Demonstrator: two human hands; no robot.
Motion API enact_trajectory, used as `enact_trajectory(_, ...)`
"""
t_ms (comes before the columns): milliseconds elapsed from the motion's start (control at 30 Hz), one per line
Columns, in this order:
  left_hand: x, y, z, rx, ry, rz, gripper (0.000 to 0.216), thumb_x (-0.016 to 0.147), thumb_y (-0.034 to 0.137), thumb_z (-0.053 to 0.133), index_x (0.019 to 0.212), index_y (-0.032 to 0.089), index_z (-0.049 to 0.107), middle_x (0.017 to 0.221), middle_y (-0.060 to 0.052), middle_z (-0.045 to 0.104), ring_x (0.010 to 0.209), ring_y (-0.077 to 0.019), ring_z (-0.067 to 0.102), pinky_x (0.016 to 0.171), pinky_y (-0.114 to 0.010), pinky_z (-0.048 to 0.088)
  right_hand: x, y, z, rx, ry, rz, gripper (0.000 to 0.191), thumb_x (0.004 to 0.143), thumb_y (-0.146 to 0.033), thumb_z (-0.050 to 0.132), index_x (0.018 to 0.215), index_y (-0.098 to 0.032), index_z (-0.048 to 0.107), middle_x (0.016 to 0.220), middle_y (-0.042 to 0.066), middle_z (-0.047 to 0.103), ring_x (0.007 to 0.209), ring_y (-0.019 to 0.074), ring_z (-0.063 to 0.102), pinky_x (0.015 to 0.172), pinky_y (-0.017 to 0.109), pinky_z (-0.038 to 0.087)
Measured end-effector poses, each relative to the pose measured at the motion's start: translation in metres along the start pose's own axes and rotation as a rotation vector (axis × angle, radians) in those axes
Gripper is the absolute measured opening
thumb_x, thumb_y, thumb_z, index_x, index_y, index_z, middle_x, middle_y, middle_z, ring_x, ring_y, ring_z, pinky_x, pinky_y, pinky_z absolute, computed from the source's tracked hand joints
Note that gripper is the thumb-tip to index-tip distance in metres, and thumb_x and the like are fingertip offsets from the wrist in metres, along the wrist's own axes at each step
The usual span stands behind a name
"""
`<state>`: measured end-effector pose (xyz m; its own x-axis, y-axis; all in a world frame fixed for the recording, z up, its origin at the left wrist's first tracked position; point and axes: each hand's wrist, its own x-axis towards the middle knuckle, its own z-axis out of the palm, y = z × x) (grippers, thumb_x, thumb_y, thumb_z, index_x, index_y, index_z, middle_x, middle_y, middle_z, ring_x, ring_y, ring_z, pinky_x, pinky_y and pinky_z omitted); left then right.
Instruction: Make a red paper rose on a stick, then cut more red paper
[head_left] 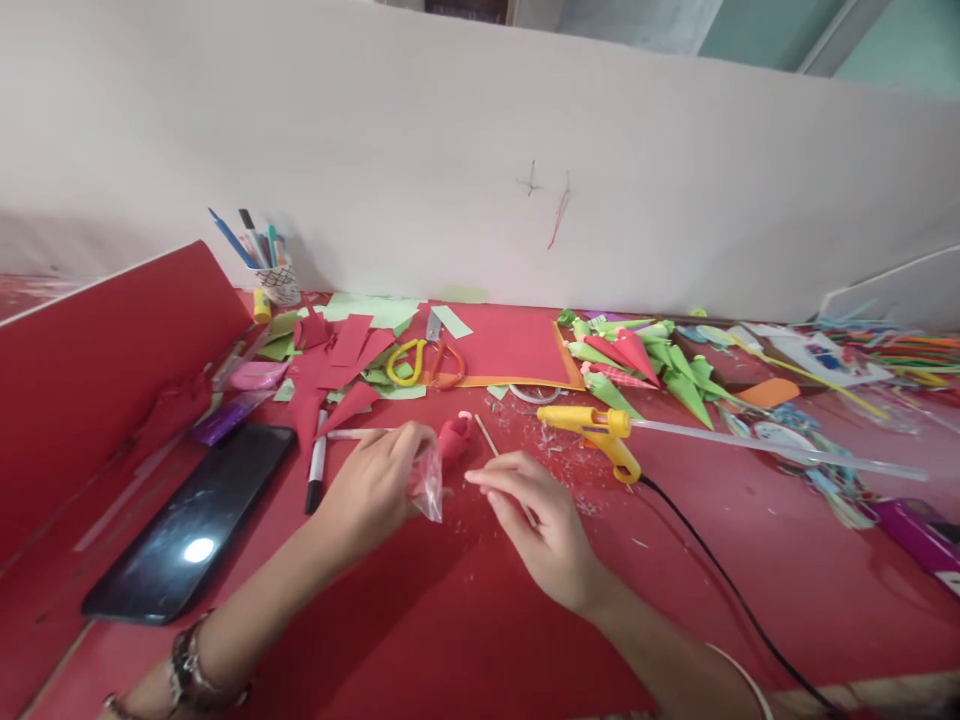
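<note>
My left hand is closed around a small clear plastic bag, which hangs from its fingers. A little to the right, my right hand has thumb and index finger pinched together. Whatever sits between those fingertips, if anything, is too small to tell. Just beyond both hands lies a small red rolled paper piece with a pink loop at its top. A thin wooden stick runs partly beneath my right hand. To the right rests a yellow glue gun, a long clear glue stick protruding from its back.
A black phone and a marker lie left. Behind are red paper pieces, scissors and a pen cup. Green and red paper cones pile at back right. The glue gun's black cord crosses the right side.
</note>
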<state>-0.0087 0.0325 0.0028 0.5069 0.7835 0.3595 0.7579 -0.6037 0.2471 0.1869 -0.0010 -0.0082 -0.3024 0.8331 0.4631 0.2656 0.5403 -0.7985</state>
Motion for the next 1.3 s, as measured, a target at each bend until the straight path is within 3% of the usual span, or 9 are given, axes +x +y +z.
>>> enact_trajectory(133,0.003,0.014,0.003,-0.064,0.004,0.122,0.025,0.072,0.021,0.055,0.093,0.017,0.041,0.082,-0.006,0.060,0.073,-0.0195,0.056,0.065,-0.031,0.042,0.001,-0.005,-0.001,-0.006,-0.062,0.030,0.029,0.084,-0.013,0.042,0.105,-0.026,0.056,0.094,0.003,0.055,0.089,0.0138,0.053,0.079,0.030,0.045)
enact_trajectory(333,0.003,0.018,0.009,-0.079,-0.037,0.105,0.033,0.072,0.021,0.056,0.101,0.014,0.039,0.075,-0.005,0.062,0.065,-0.0196,0.058,0.055,-0.028,0.041,0.000,-0.005,0.000,-0.006,-0.145,0.042,0.023,0.083,-0.013,0.044,0.097,-0.024,0.059,0.094,0.003,0.054,0.089,0.0136,0.054,0.079,0.029,0.046)
enact_trajectory(500,0.004,0.023,0.014,-0.028,-0.067,0.150,0.039,0.076,0.018,0.049,0.112,0.014,0.035,0.078,-0.006,0.064,0.066,-0.0200,0.060,0.055,-0.028,0.040,0.000,-0.002,0.002,-0.017,-0.083,0.094,0.018,0.082,-0.018,0.050,0.095,-0.024,0.061,0.090,0.002,0.057,0.085,0.0140,0.056,0.076,0.029,0.047)
enact_trajectory(667,0.003,0.026,0.016,0.048,-0.097,0.187,0.043,0.077,0.014,0.044,0.118,0.011,0.032,0.074,-0.006,0.064,0.064,-0.0196,0.060,0.053,-0.028,0.039,0.001,-0.003,0.002,-0.052,-0.250,0.168,0.015,0.079,-0.016,0.053,0.088,-0.023,0.063,0.088,0.001,0.059,0.085,0.0149,0.057,0.078,0.030,0.047)
enact_trajectory(967,-0.005,0.027,0.019,0.119,-0.153,0.330,0.051,0.076,0.004,0.041,0.124,0.008,0.026,0.067,-0.003,0.062,0.060,-0.0175,0.057,0.053,-0.027,0.039,-0.004,-0.002,0.009,-0.089,-0.347,0.277,0.011,0.076,-0.010,0.053,0.080,-0.019,0.058,0.081,0.002,0.058,0.076,0.0156,0.056,0.071,0.030,0.047)
enact_trajectory(1133,-0.006,0.028,0.014,-0.025,-0.106,0.233,0.044,0.079,0.015,0.045,0.121,0.012,0.031,0.074,-0.004,0.063,0.062,-0.0172,0.057,0.053,-0.027,0.040,-0.004,-0.005,0.008,0.003,-0.274,0.219,0.010,0.080,-0.014,0.046,0.083,-0.020,0.053,0.082,0.001,0.055,0.076,0.0142,0.053,0.070,0.028,0.045)
enact_trajectory(1300,-0.004,0.013,0.006,-0.045,-0.052,0.079,0.047,0.077,0.023,0.051,0.120,0.014,0.035,0.069,-0.002,0.061,0.063,-0.0182,0.057,0.055,-0.027,0.040,0.000,-0.006,0.003,0.304,0.011,0.351,0.013,0.086,-0.023,0.040,0.077,-0.020,0.050,0.069,-0.002,0.050,0.061,0.0093,0.049,0.057,0.022,0.043)
